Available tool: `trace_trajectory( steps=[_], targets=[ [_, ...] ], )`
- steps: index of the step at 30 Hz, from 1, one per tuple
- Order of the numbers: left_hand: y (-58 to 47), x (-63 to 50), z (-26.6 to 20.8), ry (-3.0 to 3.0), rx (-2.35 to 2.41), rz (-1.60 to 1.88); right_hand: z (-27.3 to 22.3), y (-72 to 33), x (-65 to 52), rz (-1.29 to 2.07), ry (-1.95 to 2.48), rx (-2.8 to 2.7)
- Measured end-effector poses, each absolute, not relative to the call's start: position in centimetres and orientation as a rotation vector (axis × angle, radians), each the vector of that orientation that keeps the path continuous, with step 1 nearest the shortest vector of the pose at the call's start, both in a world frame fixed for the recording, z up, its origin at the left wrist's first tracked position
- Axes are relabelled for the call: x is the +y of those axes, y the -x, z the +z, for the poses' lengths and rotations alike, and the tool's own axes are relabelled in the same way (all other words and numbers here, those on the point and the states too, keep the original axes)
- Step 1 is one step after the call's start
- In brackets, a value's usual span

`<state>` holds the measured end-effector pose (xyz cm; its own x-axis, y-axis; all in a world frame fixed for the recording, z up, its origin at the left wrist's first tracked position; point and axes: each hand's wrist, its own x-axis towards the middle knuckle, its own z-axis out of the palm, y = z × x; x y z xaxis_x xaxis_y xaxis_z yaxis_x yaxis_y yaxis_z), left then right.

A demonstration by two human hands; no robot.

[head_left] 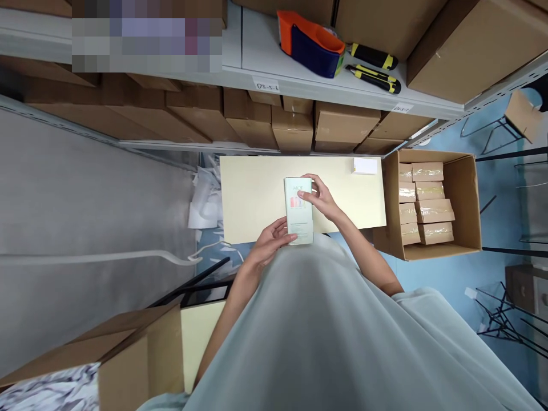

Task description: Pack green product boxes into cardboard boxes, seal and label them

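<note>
Held over the middle of the near edge of a pale cream, rectangular, flat-topped table (252, 194): a slim, pale mint-green, rectangular carton (302, 216). Turned with its printed face toward the wearer's eyes and the lower end reaching about to that edge; cannot tell whether lifted clear or partly resting on it.

Held low by the left grip (270, 242) — thumb across the bottom left of the face, fingers curled behind — and high by the right grip (321, 200), thumb on the face, fingers around the top right corner. Spread no wider than the carton's thickness in either case, with nothing else visibly in hold.

Press lightly with both thumbs, so as not to dent what is probably thin board. Support at opposite corners, as here, and turn both wrists together to avoid a twist. Bring the lower end farther in from the near edge, to have table beneath in case of a slip.

Mind the small, white, oblong box (365, 166) near the far right corner, well apart from both hands. Note also, just beside the table's right edge, a large, brown cardboard box (466, 200) holding small, brown, taped boxes (430, 191).
</note>
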<state>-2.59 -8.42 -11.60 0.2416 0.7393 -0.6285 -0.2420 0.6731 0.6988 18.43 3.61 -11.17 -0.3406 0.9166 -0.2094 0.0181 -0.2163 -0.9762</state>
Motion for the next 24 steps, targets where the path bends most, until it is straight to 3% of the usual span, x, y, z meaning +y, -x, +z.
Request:
trace_trajectory(
  steps=[13,24],
  targets=[
    [1.6,-8.0,-11.2,-0.578,1.35,0.821,-11.2,-18.3,2.9,1.626,1.27,-1.304],
    [0.3,-7.9,-10.4,-1.038,1.736,0.829,-9.1,-16.6,1.2,1.254,1.504,-1.458]
  ],
)
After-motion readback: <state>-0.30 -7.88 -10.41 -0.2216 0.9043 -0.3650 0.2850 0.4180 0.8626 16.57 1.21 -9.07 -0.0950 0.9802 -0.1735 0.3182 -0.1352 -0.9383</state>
